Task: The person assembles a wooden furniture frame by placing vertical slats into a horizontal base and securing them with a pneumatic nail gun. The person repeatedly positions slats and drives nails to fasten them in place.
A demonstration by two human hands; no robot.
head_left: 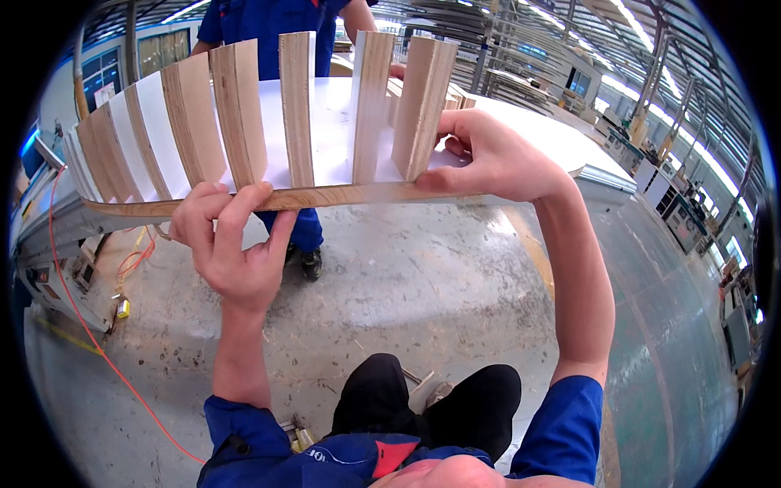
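A long, thin wooden strip runs along the near edge of a white worktop, with several upright plywood pieces standing in a spaced row behind it. My left hand is closed on the strip, fingers over its top edge and thumb below. At the right end of the row, my right hand is closed around the lower part of the last plywood piece. Its thumb lies by the base of that piece, against the strip's end; the other fingertips are partly hidden behind the piece.
Across the white worktop stands a person in blue, with a hand near the far plywood pieces. An orange hose trails over the floor at left. Stacked boards on racks stand behind, and machines line the right side.
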